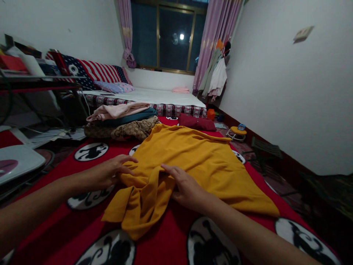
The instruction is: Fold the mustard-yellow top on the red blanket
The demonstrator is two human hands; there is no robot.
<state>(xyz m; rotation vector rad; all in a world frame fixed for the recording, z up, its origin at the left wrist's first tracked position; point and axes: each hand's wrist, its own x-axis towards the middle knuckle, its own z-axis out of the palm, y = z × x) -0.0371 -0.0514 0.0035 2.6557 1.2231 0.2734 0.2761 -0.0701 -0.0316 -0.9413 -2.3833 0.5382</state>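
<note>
A mustard-yellow garment (204, 158) lies spread over a red blanket (55, 224) with black-and-white round patterns. Its near left part is bunched into loose folds with a tie-like strip toward me. My right hand (186, 186) holds one of these folds, thumb on top and the other fingers underneath, mostly hidden. At the garment's left edge is my left hand (120, 169), its fingers parted and bent over the cloth, with no firm grip visible. What kind of garment it is, I cannot tell.
Folded clothes (124, 119) are piled behind the garment on the left, and a dark red folded cloth (197, 122) lies at the far edge. Beyond stands a bed (154, 96). A cluttered desk (41, 84) is at left; a yellow-topped stool (237, 131) and folding stool (266, 148) at right.
</note>
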